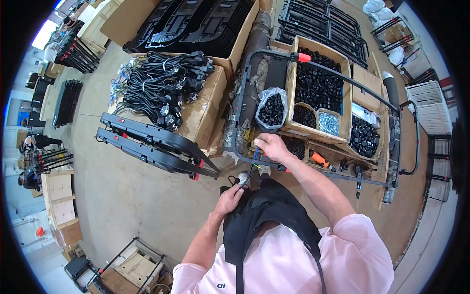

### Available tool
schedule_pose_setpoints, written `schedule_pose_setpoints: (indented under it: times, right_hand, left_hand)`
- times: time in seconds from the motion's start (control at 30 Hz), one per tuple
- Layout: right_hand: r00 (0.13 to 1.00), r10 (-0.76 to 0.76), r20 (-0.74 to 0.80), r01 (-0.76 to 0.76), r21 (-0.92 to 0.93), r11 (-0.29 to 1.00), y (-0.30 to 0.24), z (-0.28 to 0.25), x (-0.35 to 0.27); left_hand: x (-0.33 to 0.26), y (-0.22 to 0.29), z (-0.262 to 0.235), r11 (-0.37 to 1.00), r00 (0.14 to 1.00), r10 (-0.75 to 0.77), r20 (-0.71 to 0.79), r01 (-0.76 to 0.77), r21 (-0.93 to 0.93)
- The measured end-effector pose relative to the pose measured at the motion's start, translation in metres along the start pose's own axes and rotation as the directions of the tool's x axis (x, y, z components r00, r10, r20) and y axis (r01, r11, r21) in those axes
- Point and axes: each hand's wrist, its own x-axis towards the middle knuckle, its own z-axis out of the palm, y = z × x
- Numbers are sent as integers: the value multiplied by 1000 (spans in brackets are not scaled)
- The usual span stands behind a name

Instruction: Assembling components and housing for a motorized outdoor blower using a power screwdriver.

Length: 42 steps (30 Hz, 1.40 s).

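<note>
A dark tubular frame [238, 105] with red corner pieces lies across the workbench in front of me. My right hand [273, 148] is over its near left corner, thumb and fingers pinched on a blue wire [256, 153]. Lower down, close to my black apron [254, 208], my left hand [229, 198] is closed around a black cable [248, 176]. That cable rises toward the right hand, and a yellow-green wire [257, 166] shows beside it. The wire's end under my right fingertips is hidden.
Bundled power cords [159, 81] lie on a cardboard box at left, beside two leaning black frames [152, 144]. Wooden bins hold black knobs [318, 81] and screws [328, 122]; a plastic bag [271, 109] stands beside them. An orange-handled tool [320, 159] lies near the bench edge.
</note>
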Motion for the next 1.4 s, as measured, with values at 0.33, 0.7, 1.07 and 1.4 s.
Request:
schedule_pose_setpoints:
  times: [0.33,0.7,1.07,1.4]
  right_hand:
    - [992,85,-96,-61,230,971,3,9,17]
    - [866,287,-410,142,751,644,29,-12,45]
    - [951,172,-257,43,660,750,-16,-23,71]
    - [894,154,-421,212,699,683,-33,-24,87]
  left_hand:
    - [-23,37,24,998,981,-12,-193,-2,-71]
    - [38,41,20,887,980,-18,-199,-76,-455]
    - [46,50,23,780,994,9,-112,-78,-622]
    - [54,65,21,637,996,3,-92,-73,-767]
